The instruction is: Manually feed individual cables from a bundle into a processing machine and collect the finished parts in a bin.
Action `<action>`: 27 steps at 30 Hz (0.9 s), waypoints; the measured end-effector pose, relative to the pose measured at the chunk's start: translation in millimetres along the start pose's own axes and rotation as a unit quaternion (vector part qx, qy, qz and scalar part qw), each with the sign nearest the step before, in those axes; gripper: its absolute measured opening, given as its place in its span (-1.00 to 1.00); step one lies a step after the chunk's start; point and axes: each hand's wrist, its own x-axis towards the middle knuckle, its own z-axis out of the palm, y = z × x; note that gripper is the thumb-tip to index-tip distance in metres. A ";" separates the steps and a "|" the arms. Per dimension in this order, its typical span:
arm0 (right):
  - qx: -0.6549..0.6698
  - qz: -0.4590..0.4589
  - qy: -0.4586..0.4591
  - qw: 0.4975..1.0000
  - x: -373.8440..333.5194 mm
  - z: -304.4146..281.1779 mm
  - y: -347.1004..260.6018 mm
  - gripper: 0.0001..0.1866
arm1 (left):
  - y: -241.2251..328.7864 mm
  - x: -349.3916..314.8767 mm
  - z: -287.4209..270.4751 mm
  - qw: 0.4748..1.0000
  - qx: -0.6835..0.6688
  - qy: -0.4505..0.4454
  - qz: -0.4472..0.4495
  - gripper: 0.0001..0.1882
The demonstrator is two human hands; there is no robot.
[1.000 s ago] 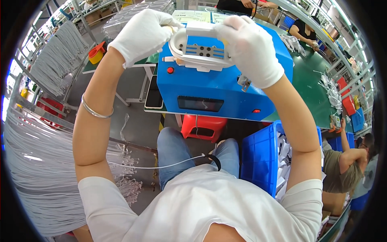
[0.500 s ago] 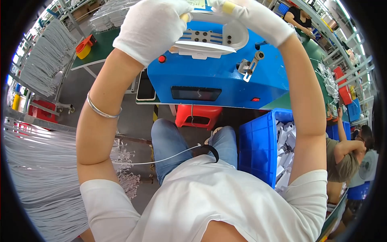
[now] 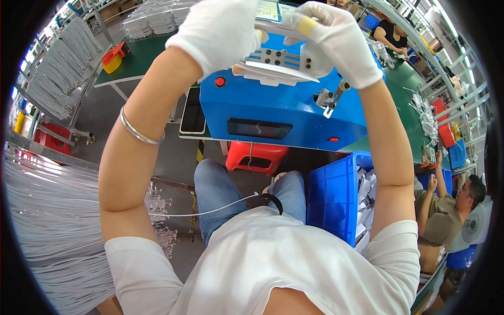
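Observation:
At the top of the view both of my hands are in white gloves with yellow at the fingertips, over a blue bench machine (image 3: 247, 107). My left hand (image 3: 223, 34) is closed, its fingers curled at the left of a slotted metal plate (image 3: 286, 58). My right hand (image 3: 338, 44) has bent fingers drawn together above a rounded white part (image 3: 316, 56) at the plate's right end. Whatever the fingers hold is too small or hidden to name. A white curved strip (image 3: 283, 71) lies along the plate's near side.
A red button (image 3: 220, 82) and a small metal bracket (image 3: 336, 100) stick out of the machine. White cables (image 3: 58, 226) hang in a thick bundle at left. A blue bin (image 3: 331, 202) of white pieces stands right of my legs. Two people sit at right.
The view has shifted slightly, so the machine sits lower and more to the right. My right hand has lowered a little, its fingers more curled. My left hand stays at the plate.

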 end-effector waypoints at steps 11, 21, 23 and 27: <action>-0.225 -0.211 0.040 0.950 -13.2 4.4 -23.6 -0.88 | -8.1 -0.7 4.6 0.980 -0.104 -0.148 -0.080 -0.73; -0.346 -0.446 0.138 0.814 -0.7 17.7 -1.8 -0.90 | 1.0 -0.4 4.4 0.987 -0.096 -0.105 -0.077 -0.82; -0.276 -0.581 0.188 0.742 -2.1 22.0 -5.5 -0.88 | -8.5 -6.8 10.4 0.989 -0.100 -0.091 -0.062 -0.84; -0.414 -0.247 0.031 0.876 -23.1 14.7 -38.4 -0.92 | -14.5 -8.5 13.6 0.993 -0.113 -0.039 0.016 -0.91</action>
